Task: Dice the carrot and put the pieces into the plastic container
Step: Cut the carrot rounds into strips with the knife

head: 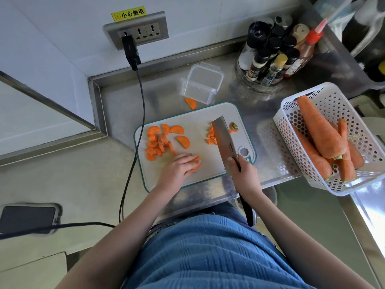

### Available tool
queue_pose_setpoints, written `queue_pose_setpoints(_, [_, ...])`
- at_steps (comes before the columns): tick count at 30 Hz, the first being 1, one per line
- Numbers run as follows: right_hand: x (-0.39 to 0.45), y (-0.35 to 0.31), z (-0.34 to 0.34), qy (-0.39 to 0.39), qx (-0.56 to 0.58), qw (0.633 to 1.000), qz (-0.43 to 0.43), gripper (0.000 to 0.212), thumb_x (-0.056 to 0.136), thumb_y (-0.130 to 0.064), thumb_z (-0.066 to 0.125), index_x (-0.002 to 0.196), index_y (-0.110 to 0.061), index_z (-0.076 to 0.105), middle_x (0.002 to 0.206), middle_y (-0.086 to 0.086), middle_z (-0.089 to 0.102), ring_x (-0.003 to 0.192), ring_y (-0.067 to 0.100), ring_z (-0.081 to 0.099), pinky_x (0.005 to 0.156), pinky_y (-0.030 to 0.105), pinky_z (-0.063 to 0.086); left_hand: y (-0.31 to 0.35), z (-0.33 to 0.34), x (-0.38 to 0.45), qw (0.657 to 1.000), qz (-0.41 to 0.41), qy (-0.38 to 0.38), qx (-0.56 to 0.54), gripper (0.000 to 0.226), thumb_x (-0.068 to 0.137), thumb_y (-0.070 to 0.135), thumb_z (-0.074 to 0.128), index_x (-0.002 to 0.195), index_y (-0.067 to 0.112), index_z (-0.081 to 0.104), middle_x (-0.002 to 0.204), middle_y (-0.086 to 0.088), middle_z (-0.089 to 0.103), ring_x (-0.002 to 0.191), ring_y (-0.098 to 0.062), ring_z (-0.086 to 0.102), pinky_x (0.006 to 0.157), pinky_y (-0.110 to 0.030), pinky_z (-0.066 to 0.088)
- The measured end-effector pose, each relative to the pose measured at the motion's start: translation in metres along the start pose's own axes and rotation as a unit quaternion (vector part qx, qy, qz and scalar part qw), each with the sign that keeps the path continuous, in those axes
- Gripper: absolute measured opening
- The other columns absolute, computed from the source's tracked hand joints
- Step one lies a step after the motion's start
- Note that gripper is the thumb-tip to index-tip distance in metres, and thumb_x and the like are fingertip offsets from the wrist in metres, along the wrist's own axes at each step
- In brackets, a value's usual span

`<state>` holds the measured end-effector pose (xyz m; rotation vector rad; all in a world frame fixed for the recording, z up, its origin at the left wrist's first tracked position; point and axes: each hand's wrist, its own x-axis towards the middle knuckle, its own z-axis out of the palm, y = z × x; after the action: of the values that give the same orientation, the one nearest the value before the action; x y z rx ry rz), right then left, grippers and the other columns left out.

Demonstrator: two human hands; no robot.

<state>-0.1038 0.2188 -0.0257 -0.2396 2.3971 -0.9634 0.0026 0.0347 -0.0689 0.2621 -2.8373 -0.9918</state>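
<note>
A kitchen. A stainless steel desk [208,192] with a raised back edge runs along a white wall, carrying a cutting board [200,130] with sliced carrot, a round rack of spice and sauce bottles [270,57] at the far right, and a white perforated basket [291,130] of whole carrots [320,130] at right. A wall socket strip [136,31] with a yellow warning label sits above.

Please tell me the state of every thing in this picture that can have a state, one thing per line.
plastic container: open, no carrot inside
half-moon slices: cut, not yet diced, on the cutting board
diced pieces: small, beside the cleaver blade
stray slice: off the board, on the counter
cleaver: gripped by right hand
left hand: covering carrot slices
whole carrots: uncut, in basket
charger: plugged in
</note>
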Motion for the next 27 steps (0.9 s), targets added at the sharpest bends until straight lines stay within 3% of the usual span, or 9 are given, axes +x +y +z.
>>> queue_pose_setpoints(3, [-0.001,0.004,0.002,-0.005,-0.001,1.000,0.005,0.034,0.100,-0.033,0.044,0.089,-0.003,0.055,0.077,0.010,0.061,0.072,0.027,0.057,0.064,0.040,0.047,-0.007,-0.002,-0.008,0.999,0.010,-0.035,0.031,0.046,0.070,0.013,0.080,0.114,0.015,0.069,0.121,-0.001,0.064,0.110,-0.021,0.060,0.093,-0.033,0.050])
queue_pose_setpoints(7, [0.000,0.002,0.002,-0.008,-0.009,1.000,0.004,0.033,0.100,-0.033,0.044,0.088,-0.003,0.054,0.074,0.008,0.060,0.069,0.024,0.056,0.061,0.037,0.045,0.001,0.000,-0.005,1.000,-0.019,0.002,0.010,0.045,0.073,0.004,0.077,0.116,0.015,0.068,0.115,-0.003,0.067,0.102,-0.020,0.063,0.088,-0.031,0.052])
queue_pose_setpoints(12, [0.001,0.004,0.000,-0.003,-0.015,1.000,0.001,0.035,0.100,-0.033,0.043,0.087,-0.002,0.053,0.073,0.010,0.060,0.069,0.027,0.058,0.062,0.041,0.047,0.006,-0.001,0.003,0.997,-0.078,0.004,-0.027,0.047,0.075,0.003,0.075,0.119,0.015,0.065,0.112,-0.002,0.068,0.106,-0.019,0.060,0.091,-0.035,0.050])
queue_pose_setpoints(14, [0.001,0.005,0.000,-0.003,-0.017,1.000,0.003,0.035,0.100,-0.034,0.043,0.086,-0.003,0.053,0.073,0.009,0.059,0.069,0.027,0.057,0.061,0.040,0.047,0.005,-0.001,0.002,0.995,-0.092,0.012,-0.034,0.045,0.075,0.003,0.075,0.117,0.014,0.066,0.111,-0.002,0.068,0.107,-0.017,0.059,0.093,-0.030,0.048])
queue_pose_setpoints(17, [0.000,0.005,0.001,-0.006,-0.013,1.000,0.006,0.034,0.100,-0.035,0.042,0.089,-0.005,0.054,0.073,0.007,0.059,0.068,0.024,0.056,0.061,0.037,0.046,0.004,-0.002,0.000,0.991,-0.119,0.029,-0.048,0.043,0.074,0.000,0.074,0.114,0.012,0.068,0.110,-0.004,0.068,0.106,-0.017,0.060,0.092,-0.010,0.036])
queue_pose_setpoints(19, [0.000,0.003,0.001,-0.011,-0.012,1.000,0.005,0.032,0.100,-0.034,0.042,0.089,-0.007,0.054,0.071,0.004,0.057,0.066,0.020,0.055,0.058,0.034,0.043,0.006,-0.003,0.001,0.991,-0.121,0.027,-0.048,0.043,0.073,-0.002,0.074,0.114,0.012,0.068,0.110,-0.004,0.069,0.105,-0.018,0.060,0.091,-0.006,0.032])
queue_pose_setpoints(23, [0.002,0.001,0.003,-0.015,-0.010,1.000,0.000,0.031,0.100,-0.034,0.042,0.083,-0.009,0.051,0.069,0.002,0.056,0.063,0.018,0.052,0.055,0.030,0.038,0.009,-0.006,0.005,0.993,-0.112,0.006,-0.047,0.042,0.077,0.001,0.071,0.116,0.015,0.067,0.111,-0.002,0.067,0.108,-0.016,0.057,0.093,-0.014,0.037])
queue_pose_setpoints(27, [0.003,0.001,0.003,-0.015,-0.010,1.000,0.002,0.031,0.100,-0.034,0.042,0.083,-0.010,0.051,0.067,0.002,0.054,0.061,0.018,0.051,0.054,0.031,0.038,0.006,-0.010,0.005,0.996,-0.088,0.009,-0.028,0.052,0.077,0.016,0.073,0.127,0.016,0.058,0.118,-0.002,0.062,0.114,-0.014,0.051,0.093,-0.027,0.046])
